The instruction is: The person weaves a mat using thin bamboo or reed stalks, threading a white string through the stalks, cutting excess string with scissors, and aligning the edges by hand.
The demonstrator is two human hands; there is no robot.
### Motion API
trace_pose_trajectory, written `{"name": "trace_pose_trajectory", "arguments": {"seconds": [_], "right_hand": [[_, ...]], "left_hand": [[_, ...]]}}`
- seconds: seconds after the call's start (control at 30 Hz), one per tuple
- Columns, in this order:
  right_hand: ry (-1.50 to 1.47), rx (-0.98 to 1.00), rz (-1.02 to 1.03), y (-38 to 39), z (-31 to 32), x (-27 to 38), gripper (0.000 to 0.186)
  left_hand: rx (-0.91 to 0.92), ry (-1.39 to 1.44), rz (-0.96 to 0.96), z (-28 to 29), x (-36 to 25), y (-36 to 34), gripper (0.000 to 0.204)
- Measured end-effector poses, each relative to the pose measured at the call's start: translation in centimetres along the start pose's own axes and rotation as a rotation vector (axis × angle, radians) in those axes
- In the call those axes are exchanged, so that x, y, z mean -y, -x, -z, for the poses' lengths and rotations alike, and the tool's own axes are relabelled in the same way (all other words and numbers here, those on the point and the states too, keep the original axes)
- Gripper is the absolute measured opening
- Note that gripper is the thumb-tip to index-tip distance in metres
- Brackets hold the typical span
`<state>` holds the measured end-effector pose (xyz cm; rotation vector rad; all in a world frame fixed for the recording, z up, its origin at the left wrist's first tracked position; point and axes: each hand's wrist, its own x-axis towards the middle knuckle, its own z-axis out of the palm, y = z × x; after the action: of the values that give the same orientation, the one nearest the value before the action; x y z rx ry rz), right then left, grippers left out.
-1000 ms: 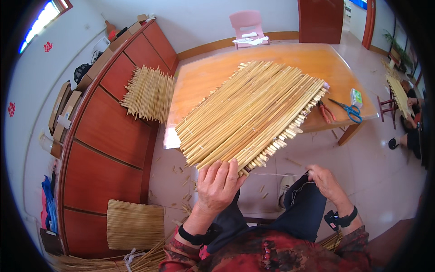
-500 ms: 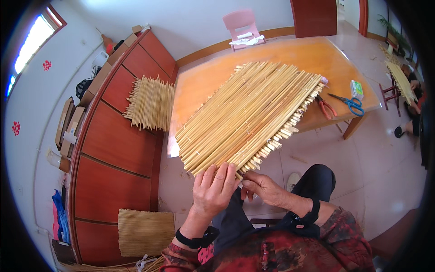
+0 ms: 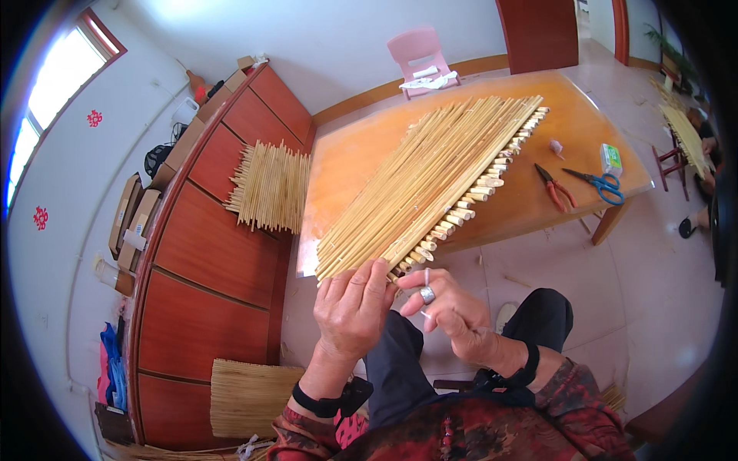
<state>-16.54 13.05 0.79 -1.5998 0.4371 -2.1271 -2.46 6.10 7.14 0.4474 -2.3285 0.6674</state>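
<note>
My left hand [image 3: 347, 307] grips the near corner of a tilted mat of pale reeds [image 3: 423, 177], which leans over the wooden table [image 3: 330, 157], its cut ends along the right edge. Just below that corner, my right hand [image 3: 446, 311], with a silver ring, has curled fingers with white string [image 3: 427, 278] looped round them. Red-handled pliers [image 3: 560, 196], blue-handled scissors [image 3: 603, 184] and a small green-and-white pack [image 3: 611, 160] lie on the table's right part.
Red cabinets [image 3: 200, 307] line the left, beside loose reeds [image 3: 265, 184] and a lower mat [image 3: 254, 396]. A pink chair [image 3: 415, 50] stands behind the table. At the far right, another person's hand [image 3: 707, 144] is at a pale mat [image 3: 683, 131].
My right hand came from the right to beneath the mat's corner, and now shows string round its raised fingers. The mat tilts more steeply, showing more of its cut ends.
</note>
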Motion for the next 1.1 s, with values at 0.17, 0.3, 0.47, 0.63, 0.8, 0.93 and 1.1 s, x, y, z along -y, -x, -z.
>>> {"name": "trace_pose_trajectory", "arguments": {"seconds": [0.17,0.3,0.47,0.63,0.8,0.93,1.1], "right_hand": [[-0.273,0.055,-0.037,-3.8,-1.5,-0.2,0.027],[-0.367,0.153,-0.104,-7.6,-3.2,0.1,0.028],[-0.494,0.249,-0.076,-11.6,-7.4,0.1,0.03],[-0.485,0.354,-0.046,-13.0,-10.8,-0.2,0.031],[-0.319,0.533,-0.09,-14.2,-13.5,-0.9,0.028],[-0.289,0.56,-0.343,-11.6,-13.7,-3.9,0.029],[-0.4,0.353,-0.652,-3.4,-11.1,-9.1,0.029]], "left_hand": [[-0.157,-0.005,0.08,1.6,1.7,-1.2,0.026],[-0.284,0.039,0.236,3.9,3.0,-1.5,0.02],[-0.438,0.075,0.552,7.7,3.4,-1.5,0.01],[-0.581,0.28,0.727,9.7,4.3,0.0,0.009],[-0.73,0.551,0.919,10.2,5.2,2.6,0.015],[-0.747,0.798,1.112,7.0,5.0,6.7,0.015],[-0.717,1.045,1.375,0.7,2.4,13.2,0.015]]}}
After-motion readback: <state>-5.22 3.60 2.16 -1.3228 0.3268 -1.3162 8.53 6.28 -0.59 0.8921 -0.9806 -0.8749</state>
